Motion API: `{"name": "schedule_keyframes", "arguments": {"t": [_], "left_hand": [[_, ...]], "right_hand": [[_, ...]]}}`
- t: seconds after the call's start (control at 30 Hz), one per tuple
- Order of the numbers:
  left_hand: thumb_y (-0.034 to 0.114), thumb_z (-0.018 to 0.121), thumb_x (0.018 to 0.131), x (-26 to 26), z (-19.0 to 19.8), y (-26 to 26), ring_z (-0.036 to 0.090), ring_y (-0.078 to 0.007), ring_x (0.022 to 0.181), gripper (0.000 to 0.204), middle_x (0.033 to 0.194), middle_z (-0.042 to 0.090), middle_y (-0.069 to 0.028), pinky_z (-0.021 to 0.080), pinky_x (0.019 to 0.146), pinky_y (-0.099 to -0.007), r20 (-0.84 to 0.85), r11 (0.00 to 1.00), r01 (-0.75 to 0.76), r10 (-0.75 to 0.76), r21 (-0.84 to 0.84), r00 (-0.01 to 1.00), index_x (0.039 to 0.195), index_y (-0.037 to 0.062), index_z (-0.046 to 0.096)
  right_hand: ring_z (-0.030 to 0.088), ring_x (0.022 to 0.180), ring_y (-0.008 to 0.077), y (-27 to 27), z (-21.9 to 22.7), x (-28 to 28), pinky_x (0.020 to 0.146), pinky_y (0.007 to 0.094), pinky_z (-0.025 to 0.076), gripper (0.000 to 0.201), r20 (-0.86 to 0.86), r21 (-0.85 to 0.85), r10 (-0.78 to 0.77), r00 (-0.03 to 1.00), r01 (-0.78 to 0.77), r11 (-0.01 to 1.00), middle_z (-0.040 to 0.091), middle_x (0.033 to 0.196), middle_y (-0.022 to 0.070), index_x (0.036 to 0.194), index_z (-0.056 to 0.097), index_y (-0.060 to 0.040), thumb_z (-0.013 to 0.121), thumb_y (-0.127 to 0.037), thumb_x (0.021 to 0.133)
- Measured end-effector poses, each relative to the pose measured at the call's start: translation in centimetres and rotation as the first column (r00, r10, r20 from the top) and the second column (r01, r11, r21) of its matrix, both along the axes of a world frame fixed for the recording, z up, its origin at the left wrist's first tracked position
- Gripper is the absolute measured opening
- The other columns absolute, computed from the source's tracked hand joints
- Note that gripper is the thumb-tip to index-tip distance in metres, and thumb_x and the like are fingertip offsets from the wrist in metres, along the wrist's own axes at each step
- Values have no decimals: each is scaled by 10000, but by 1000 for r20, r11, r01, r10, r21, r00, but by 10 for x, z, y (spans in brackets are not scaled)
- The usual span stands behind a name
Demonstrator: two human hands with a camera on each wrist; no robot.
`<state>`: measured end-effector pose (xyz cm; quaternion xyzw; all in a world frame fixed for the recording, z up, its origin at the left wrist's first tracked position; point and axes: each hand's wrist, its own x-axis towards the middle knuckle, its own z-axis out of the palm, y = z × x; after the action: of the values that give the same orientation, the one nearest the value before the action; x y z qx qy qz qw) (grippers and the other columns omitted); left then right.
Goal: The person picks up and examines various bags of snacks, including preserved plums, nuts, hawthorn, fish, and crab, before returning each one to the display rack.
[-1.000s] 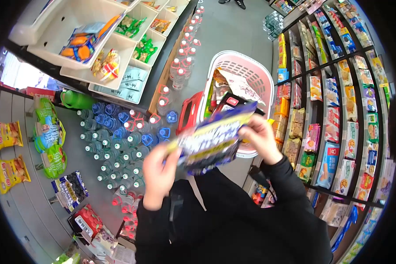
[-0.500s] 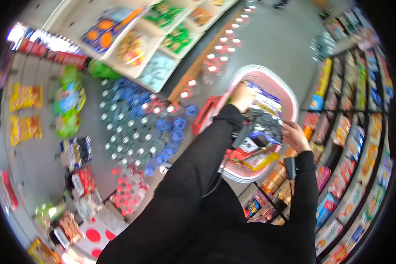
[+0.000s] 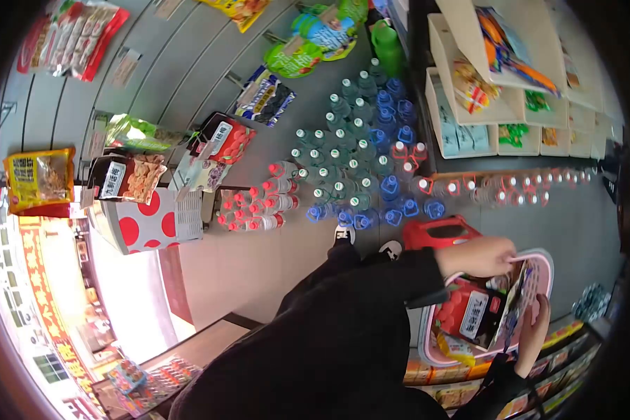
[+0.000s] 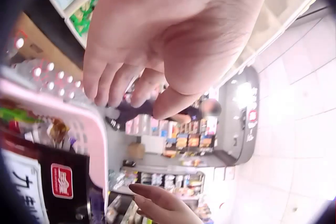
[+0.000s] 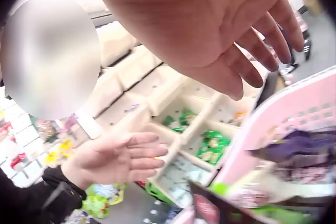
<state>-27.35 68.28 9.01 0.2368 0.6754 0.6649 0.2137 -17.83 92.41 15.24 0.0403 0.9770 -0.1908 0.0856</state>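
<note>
While packets (image 3: 463,308) lie in the basket (image 3: 546,273), my left hand (image 3: 479,256) and right hand (image 3: 534,325) hover near, fingers loosely extended.

Down at the right in the head view, a basket (image 3: 538,275) with packets (image 3: 476,315) inside. Over its top edge, the left hand (image 3: 481,256). By its right edge, the right hand (image 3: 534,334). Just below the basket, rows of shelf packs (image 3: 420,369). Above the basket, a line of bottles (image 3: 493,189) on the floor, right beside the bins (image 3: 458,17). Inside the bins, small bags (image 3: 472,87). In the middle, a crowd of bottles (image 3: 339,155), close together. Just below that crowd, shoes (image 3: 343,234). Off to the left, a wall (image 3: 182,56) with snack bags (image 3: 266,96) hanging on it. Under the lowest ones, a box (image 3: 147,224).
</note>
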Motion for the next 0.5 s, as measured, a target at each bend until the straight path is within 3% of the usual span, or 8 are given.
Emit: {"name": "schedule_keyframes", "arguments": {"t": [0.07,0.1,0.13,0.2,0.3,0.37,0.43,0.5], "left_hand": [[182,552,778,-2,-3,-72,575,-186,810,320,886,565,-112,464,677,-290,46,996,-89,89,-7,995,1050,26,492],[192,549,791,-2,-2,-110,568,-168,817,327,896,564,-99,461,691,-279,85,984,-156,163,-89,983,1067,28,486],[201,546,803,-3,0,-147,562,-150,824,335,907,563,-86,458,705,-268,117,961,-215,237,-172,964,1083,30,479],[200,554,800,-1,-12,-214,552,-127,818,340,914,562,-78,454,707,-261,295,904,-324,402,-280,867,1086,34,477],[169,533,805,2,-53,-302,548,-118,807,316,909,561,-71,450,691,-248,200,795,-448,557,-409,806,1082,26,480],[157,522,808,-5,-79,-345,548,-119,806,310,909,560,-75,450,686,-246,205,777,-465,583,-425,786,1080,16,478],[136,517,800,-26,-100,-377,549,-125,789,317,932,553,-94,442,670,-243,-121,478,-634,733,-607,669,1077,-14,472],[129,510,788,-62,-136,-407,547,-127,749,344,893,568,-107,437,643,-252,-213,389,-825,839,-410,501,1084,-37,455]], "right_hand": [[413,1086,316,-72,23,-40,914,338,311,332,-27,-92,116,993,-118,989,456,1130,178,1087,442,19,499,-42,766],[417,1077,319,-100,26,-60,899,335,324,335,-39,-40,229,973,-230,972,455,1134,176,1072,454,8,518,-35,746],[434,1058,315,-138,40,-82,882,332,337,314,87,-119,209,974,-198,973,460,1132,167,1051,468,1,519,-22,741],[457,1031,321,-182,8,-120,859,339,357,275,-171,-293,401,900,-435,852,477,1110,159,1019,486,8,509,-4,746],[495,966,327,-257,-47,-176,805,337,406,261,-284,-352,445,850,-524,776,512,1042,162,1009,491,7,506,3,748],[553,842,232,-309,-90,-209,675,287,457,260,-246,-543,446,861,-503,672,534,963,141,1030,483,-9,521,-28,773],[556,826,180,-358,-149,-237,624,266,472,295,-84,-715,373,924,-317,623,543,956,118,1068,464,-5,533,-58,786],[570,806,184,-410,-190,-259,634,262,467,357,-23,-755,383,924,-267,599,536,1022,129,1079,458,9,572,-128,768]]}}
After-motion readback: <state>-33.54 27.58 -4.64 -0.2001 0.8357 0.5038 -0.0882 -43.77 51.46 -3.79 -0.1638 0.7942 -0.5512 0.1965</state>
